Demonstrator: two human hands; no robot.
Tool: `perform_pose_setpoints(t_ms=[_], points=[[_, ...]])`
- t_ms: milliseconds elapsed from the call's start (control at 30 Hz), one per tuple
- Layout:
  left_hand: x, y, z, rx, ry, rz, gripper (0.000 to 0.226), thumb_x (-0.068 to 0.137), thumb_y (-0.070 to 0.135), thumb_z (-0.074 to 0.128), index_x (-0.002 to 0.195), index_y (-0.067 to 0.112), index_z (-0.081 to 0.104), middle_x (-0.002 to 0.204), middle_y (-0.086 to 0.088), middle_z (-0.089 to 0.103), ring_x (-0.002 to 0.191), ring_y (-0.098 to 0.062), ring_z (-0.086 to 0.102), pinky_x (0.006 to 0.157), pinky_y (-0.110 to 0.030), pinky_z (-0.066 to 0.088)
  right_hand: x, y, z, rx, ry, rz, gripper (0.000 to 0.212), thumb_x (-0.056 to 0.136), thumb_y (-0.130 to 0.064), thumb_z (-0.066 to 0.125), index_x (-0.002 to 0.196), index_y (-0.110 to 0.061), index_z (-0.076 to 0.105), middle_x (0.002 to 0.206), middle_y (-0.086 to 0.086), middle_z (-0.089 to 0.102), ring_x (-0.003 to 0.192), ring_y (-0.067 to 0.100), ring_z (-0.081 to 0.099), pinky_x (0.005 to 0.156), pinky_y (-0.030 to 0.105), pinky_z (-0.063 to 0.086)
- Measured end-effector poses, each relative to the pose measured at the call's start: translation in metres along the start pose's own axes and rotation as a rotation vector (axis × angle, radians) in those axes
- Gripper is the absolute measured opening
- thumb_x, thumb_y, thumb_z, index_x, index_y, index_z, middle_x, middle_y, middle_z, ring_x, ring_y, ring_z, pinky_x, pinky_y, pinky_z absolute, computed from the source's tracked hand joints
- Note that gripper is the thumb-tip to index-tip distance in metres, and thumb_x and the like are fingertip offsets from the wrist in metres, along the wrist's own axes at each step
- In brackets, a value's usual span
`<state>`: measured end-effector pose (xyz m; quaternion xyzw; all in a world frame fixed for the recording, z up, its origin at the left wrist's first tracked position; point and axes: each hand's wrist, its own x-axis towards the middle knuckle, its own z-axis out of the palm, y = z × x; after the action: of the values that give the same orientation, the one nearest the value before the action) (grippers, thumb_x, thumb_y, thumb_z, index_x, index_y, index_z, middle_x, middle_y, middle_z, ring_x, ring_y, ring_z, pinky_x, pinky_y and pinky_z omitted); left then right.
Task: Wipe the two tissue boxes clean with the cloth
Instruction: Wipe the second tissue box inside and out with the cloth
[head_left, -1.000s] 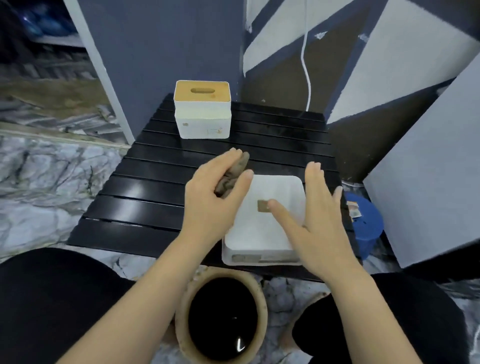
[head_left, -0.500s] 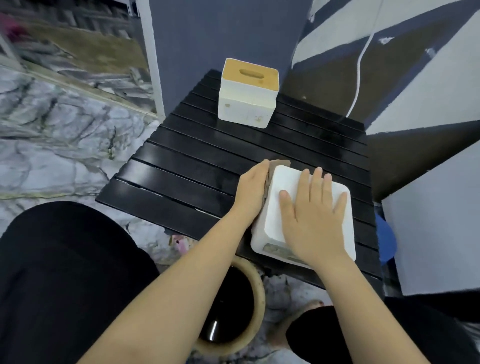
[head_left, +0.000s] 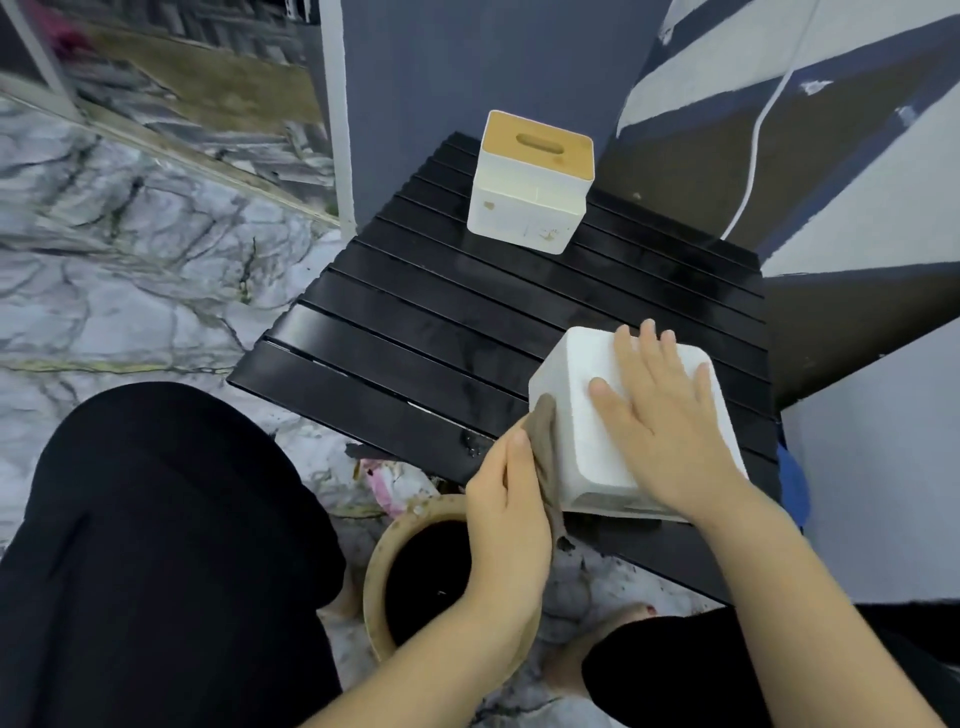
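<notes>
A white tissue box (head_left: 571, 395) lies overturned near the front right edge of the black slatted table (head_left: 441, 322). My right hand (head_left: 670, 415) rests flat on top of it with straight, spread fingers. My left hand (head_left: 506, 499) presses a brown-grey cloth (head_left: 545, 452) against the box's left side, near its front corner. A second white tissue box (head_left: 524, 200) with a wooden slotted lid stands upright at the far side of the table, untouched.
A tan bucket (head_left: 384, 551) of dark water sits on the marble floor below the table's front edge, between my black-clad knees. A blue object (head_left: 792, 486) shows right of the table. A white cable (head_left: 763, 119) hangs on the wall behind.
My left hand has slid the cloth along the box's left side from the far corner to the near corner. My right hand stays flat on top. The camera has shifted left.
</notes>
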<state>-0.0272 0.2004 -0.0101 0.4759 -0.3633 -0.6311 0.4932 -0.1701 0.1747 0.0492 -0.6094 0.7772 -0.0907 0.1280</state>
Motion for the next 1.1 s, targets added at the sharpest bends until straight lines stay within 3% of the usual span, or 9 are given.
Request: perform_pose_setpoints(t_ms=[67, 167, 333, 400, 467, 500, 667, 833, 1100], points=[[0.002, 0.005, -0.002, -0.032, 0.123, -0.044, 0.044, 0.109, 0.029, 0.043, 0.066, 0.021, 0.046, 0.059, 0.009, 0.041, 0.058, -0.009, 0.038, 0.059, -0.024, 0.036, 0.006, 0.009, -0.020, 0.192, -0.100, -0.095, 0.058, 0.106, -0.040, 0.048, 0.161, -0.033, 0.030, 0.173, -0.008, 0.005, 0.158, 0.003, -0.011, 0.121, 0.031, -0.018], [0.016, 0.015, -0.005, -0.068, 0.279, -0.006, 0.047, 0.108, 0.028, 0.044, 0.062, 0.021, 0.036, 0.059, 0.008, 0.036, 0.059, -0.009, 0.035, 0.059, -0.022, 0.034, 0.002, 0.009, -0.033, 0.414, -0.003, -0.105, 0.034, 0.103, -0.030, 0.060, 0.137, -0.031, 0.064, 0.169, -0.011, 0.020, 0.157, -0.001, -0.004, 0.124, 0.030, -0.016], [0.025, 0.025, 0.003, -0.098, 0.201, 0.125, 0.034, 0.109, 0.023, 0.042, 0.091, 0.022, 0.071, 0.064, 0.013, 0.057, 0.059, 0.001, 0.053, 0.060, -0.016, 0.047, -0.006, -0.001, 0.001, 0.168, 0.132, 0.197, 0.069, 0.106, -0.054, 0.028, 0.164, -0.017, 0.021, 0.173, 0.012, 0.002, 0.160, 0.023, -0.010, 0.127, 0.045, -0.014], [0.019, 0.021, 0.010, -0.069, 0.035, 0.163, 0.031, 0.109, 0.027, 0.044, 0.110, 0.031, 0.075, 0.077, -0.009, 0.066, 0.073, -0.022, 0.068, 0.072, -0.037, 0.058, -0.006, 0.005, 0.010, 0.046, 0.120, 0.160, 0.075, 0.105, -0.058, 0.021, 0.166, -0.017, 0.006, 0.173, 0.012, -0.003, 0.160, 0.023, -0.013, 0.127, 0.043, -0.014], [0.016, 0.014, 0.012, 0.006, -0.149, 0.195, 0.030, 0.107, 0.032, 0.047, 0.125, 0.034, 0.071, 0.101, -0.021, 0.065, 0.105, -0.050, 0.059, 0.096, -0.061, 0.049, -0.005, 0.018, 0.007, 0.037, 0.103, 0.007, 0.078, 0.101, -0.063, 0.017, 0.166, -0.021, 0.008, 0.174, 0.004, -0.001, 0.160, 0.015, -0.011, 0.127, 0.037, -0.015], [0.016, 0.011, 0.012, 0.026, -0.238, 0.193, 0.031, 0.106, 0.032, 0.049, 0.130, 0.034, 0.068, 0.110, -0.018, 0.064, 0.116, -0.048, 0.054, 0.105, -0.061, 0.042, -0.003, 0.027, 0.004, 0.058, 0.086, -0.077, 0.078, 0.099, -0.063, 0.016, 0.166, -0.023, 0.011, 0.174, -0.001, 0.002, 0.160, 0.009, -0.009, 0.128, 0.034, -0.014], [0.032, 0.007, 0.036, 0.077, -0.466, 0.231, 0.042, 0.107, 0.027, 0.048, 0.148, 0.025, 0.050, 0.160, 0.012, 0.040, 0.148, 0.003, 0.029, 0.124, -0.028, 0.024, 0.001, 0.052, -0.009, 0.187, 0.000, -0.249, 0.067, 0.102, -0.048, 0.022, 0.164, -0.023, 0.016, 0.172, -0.009, 0.008, 0.157, -0.004, -0.001, 0.131, 0.031, -0.002], [0.082, 0.014, 0.062, 0.034, -0.406, 0.143, 0.037, 0.109, 0.031, 0.045, 0.145, 0.029, 0.055, 0.152, 0.015, 0.051, 0.139, 0.009, 0.041, 0.116, -0.015, 0.031, 0.001, 0.050, -0.008, 0.198, 0.005, -0.226, 0.064, 0.105, -0.043, 0.029, 0.165, -0.021, 0.019, 0.173, -0.010, 0.007, 0.156, -0.008, -0.003, 0.128, 0.023, -0.004], [0.098, -0.014, 0.043, 0.362, -0.341, 0.200, 0.041, 0.110, 0.029, 0.039, 0.149, 0.024, 0.050, 0.151, 0.010, 0.052, 0.137, 0.001, 0.044, 0.111, -0.010, 0.031, 0.001, 0.050, -0.006, 0.169, 0.018, -0.227, 0.063, 0.106, -0.039, 0.031, 0.164, -0.018, 0.019, 0.172, -0.010, 0.009, 0.154, -0.011, -0.003, 0.126, 0.018, -0.005]])
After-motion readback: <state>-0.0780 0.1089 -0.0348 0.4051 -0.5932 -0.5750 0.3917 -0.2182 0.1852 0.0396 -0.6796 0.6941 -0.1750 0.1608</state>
